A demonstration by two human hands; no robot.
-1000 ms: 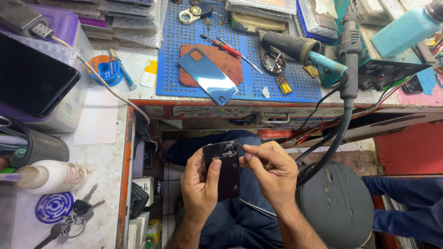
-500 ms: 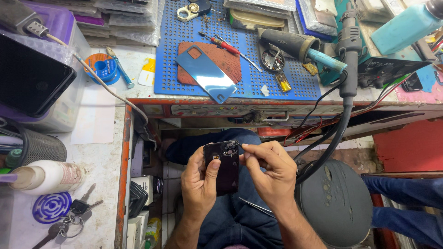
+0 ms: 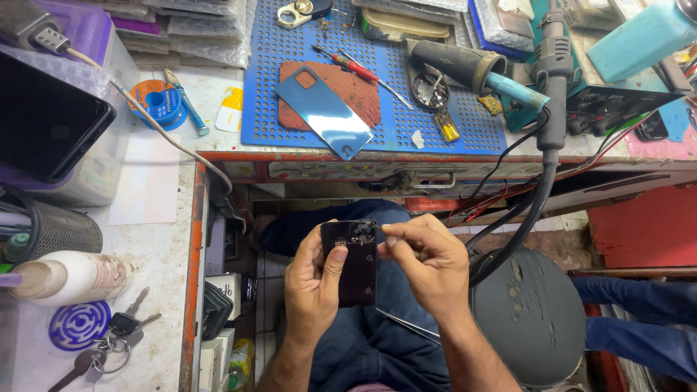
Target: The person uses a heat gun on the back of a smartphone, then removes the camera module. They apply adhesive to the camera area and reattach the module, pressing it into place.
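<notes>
- Cluttered repair bench fills the upper frame; the person sits below it, hands over the lap at lower centre.
- Left hand grips a dark phone upright, thumb across its face.
- Right hand pinches at the phone's top edge, fingertips closed; what they hold is too small to tell.
- Above, a blue perforated mat carries a glossy blue back cover and a red-handled screwdriver.
- Keys lie at lower left.

A dark rectangular screen lies at far left, clear plastic packets stacked beyond it.
</notes>
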